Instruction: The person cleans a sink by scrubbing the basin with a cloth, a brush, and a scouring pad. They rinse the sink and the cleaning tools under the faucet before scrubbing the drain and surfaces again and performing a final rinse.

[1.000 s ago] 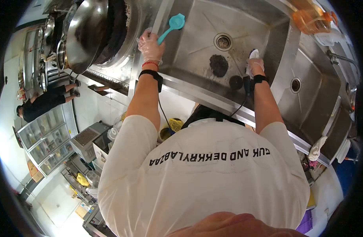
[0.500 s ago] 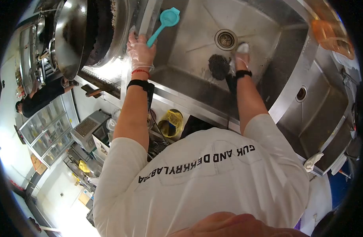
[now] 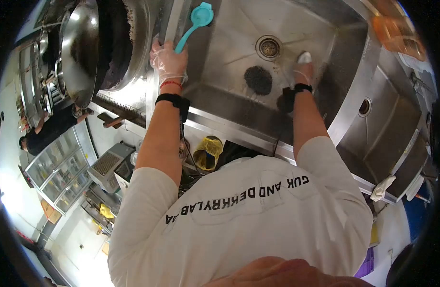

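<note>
My left hand [image 3: 169, 60], in a clear plastic glove, is at the sink's left rim, its fingers closed at the handle end of a teal ladle [image 3: 202, 16]. The ladle's bowl points up and away over the sink. Inside the metal sink [image 3: 229, 48], my gloved right hand [image 3: 303, 69] reaches down, with a whitish patch at its fingertips; whether it holds anything is unclear. A dark scrubbing pad [image 3: 258, 80] lies on the sink floor to its left, apart from the hand, below the round drain [image 3: 269, 48].
Large metal pans [image 3: 81, 52] stand at the left. A second basin [image 3: 382, 124] is at the right, with an orange container [image 3: 399, 36] above it. A yellow-lined bin [image 3: 208, 153] sits below the front edge. Another person [image 3: 50, 126] is at the far left.
My right hand has moved right, away from the dark pad, which now lies fully in sight. My left hand stays at the ladle handle. The view has shifted slightly.
</note>
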Tool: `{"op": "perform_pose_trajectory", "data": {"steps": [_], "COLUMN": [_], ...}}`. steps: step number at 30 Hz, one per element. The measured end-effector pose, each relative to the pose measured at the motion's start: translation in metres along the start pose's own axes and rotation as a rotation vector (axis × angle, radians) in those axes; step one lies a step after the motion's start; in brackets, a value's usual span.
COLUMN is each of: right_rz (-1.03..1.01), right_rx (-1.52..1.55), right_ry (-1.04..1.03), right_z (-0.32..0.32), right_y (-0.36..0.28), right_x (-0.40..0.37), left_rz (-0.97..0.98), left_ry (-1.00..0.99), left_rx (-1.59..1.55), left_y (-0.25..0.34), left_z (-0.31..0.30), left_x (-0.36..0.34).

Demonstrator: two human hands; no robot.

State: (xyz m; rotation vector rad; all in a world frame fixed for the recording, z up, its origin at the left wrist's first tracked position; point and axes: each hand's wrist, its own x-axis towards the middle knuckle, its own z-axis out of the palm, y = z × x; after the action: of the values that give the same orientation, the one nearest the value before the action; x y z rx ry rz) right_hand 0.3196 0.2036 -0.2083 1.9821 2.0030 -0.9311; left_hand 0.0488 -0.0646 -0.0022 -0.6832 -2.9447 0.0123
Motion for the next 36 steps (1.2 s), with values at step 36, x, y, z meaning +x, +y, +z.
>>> {"op": "perform_pose_trajectory", "data": {"steps": [36], "right_rz": [-0.279], "right_rx": [-0.043], "right_ry": [0.054], "right_z": [0.012], "right_y": [-0.060], "right_x": [0.063], "left_rz": [0.026], "left_ry": [0.047], "left_rx": [0.059], "left_y": [0.009], "left_z": [-0.002], "left_x": [0.004]}}
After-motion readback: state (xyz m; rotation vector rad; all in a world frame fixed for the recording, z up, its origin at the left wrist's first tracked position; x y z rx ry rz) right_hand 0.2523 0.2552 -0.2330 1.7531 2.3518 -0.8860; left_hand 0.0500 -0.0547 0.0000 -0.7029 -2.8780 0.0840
